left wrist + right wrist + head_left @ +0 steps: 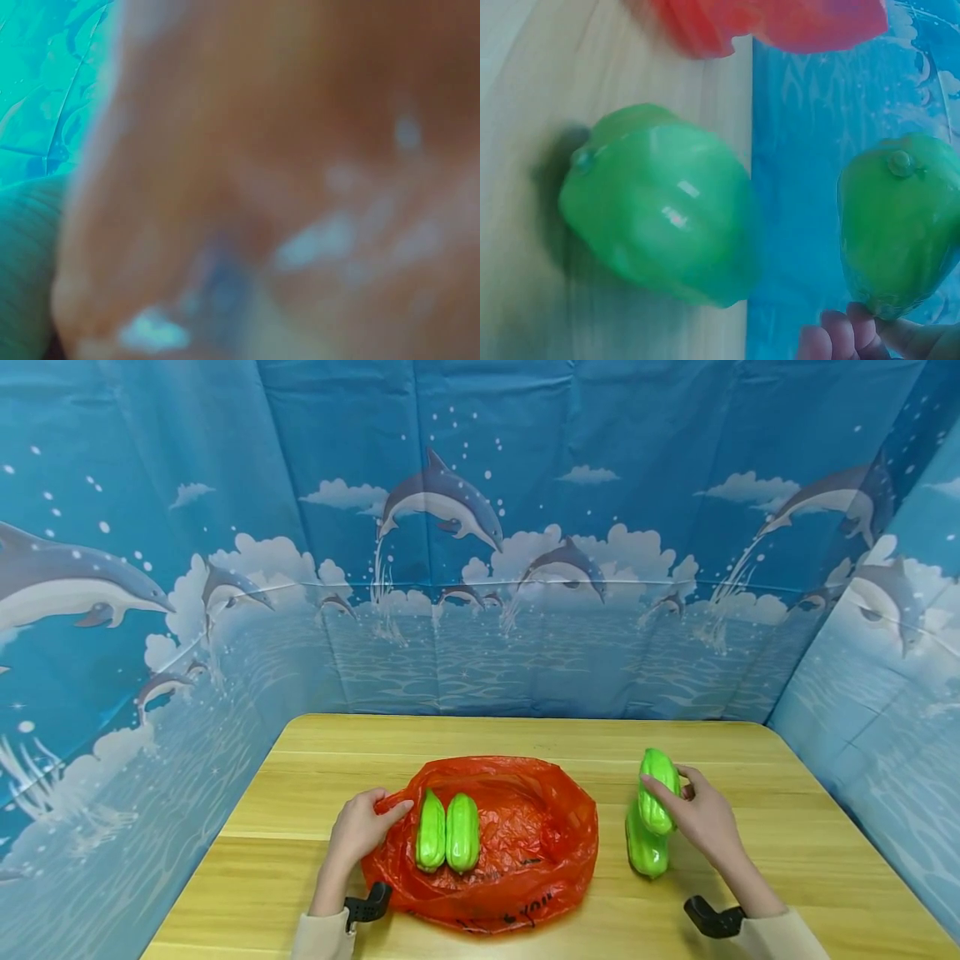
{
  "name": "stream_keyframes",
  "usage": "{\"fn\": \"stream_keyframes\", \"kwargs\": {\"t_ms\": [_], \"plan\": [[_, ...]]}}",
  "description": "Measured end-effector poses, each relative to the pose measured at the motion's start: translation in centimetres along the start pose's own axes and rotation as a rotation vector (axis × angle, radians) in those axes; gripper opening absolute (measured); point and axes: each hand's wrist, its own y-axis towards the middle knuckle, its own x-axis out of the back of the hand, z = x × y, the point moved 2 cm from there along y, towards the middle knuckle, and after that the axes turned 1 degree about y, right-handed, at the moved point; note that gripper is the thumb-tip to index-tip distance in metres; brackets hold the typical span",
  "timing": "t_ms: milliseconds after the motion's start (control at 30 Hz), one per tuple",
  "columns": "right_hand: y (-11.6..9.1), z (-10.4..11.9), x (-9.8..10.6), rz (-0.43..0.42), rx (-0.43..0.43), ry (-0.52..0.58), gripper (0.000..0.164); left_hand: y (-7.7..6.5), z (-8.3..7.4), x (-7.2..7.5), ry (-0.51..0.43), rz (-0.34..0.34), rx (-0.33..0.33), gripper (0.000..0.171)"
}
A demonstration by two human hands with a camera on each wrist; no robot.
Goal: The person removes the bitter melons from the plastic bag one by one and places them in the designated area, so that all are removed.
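Note:
An orange-red plastic bag (517, 827) lies spread with its mouth open on the table. Inside, toward its left, two glossy green ridged fruits (431, 831) lie side by side. My left hand (360, 828) pinches the bag's left rim between thumb and fingers; blurred red plastic (300, 135) fills most of the left wrist view. To the right of the bag, my right hand (701, 814) holds a green ridged fruit (658, 785) by its side. Another green fruit (647, 847) is on the table below it, partly hidden in the head view.
The light wooden table (810, 860) bears everything. A blue dolphin-print curtain (480, 643) closes off the back and both sides. Each wrist wears a black camera mount (712, 917).

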Motion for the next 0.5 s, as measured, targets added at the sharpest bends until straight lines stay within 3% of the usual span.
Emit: {"fn": "stream_keyframes", "kwargs": {"t_ms": [500], "plan": [[0.4,-2.7,0.0,0.025,-0.027,-0.038,0.094,0.0,0.0,0.0,0.005,-0.004,-0.002,0.042]]}}
